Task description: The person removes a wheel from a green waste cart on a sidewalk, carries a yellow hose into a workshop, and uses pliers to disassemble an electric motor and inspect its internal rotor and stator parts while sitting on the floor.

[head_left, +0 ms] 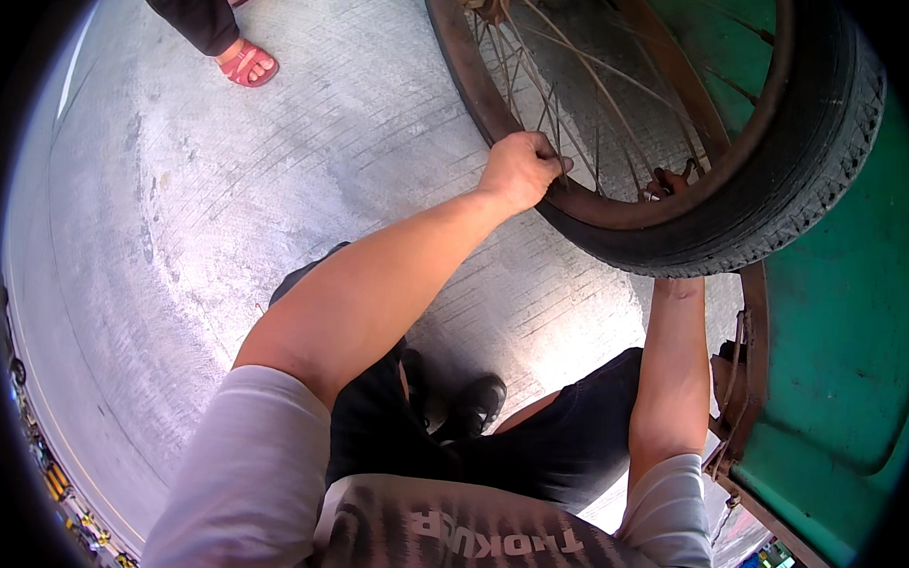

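Note:
A spoked wheel (492, 115) with a black rubber tyre (777, 220) stands at the upper right, its metal rim dusty and brown. My left hand (525, 170) is closed on the rim's near left side, thumb and fingers pressed together at its inner edge. My right forearm passes behind the bottom of the tyre. Fingers of my right hand (670, 181) show through the spokes, curled at the rim's inner edge beside a small shiny spot. What they grip there is too small to make out, and the rest of that hand is hidden by the tyre.
Green metal panels (831, 397) with a rusty brown frame (751, 385) stand close on the right. Grey concrete ground (309, 159) spreads to the left. At the upper left is another person's foot in a red sandal (250, 65). My black shoes (483, 397) are below, between my knees.

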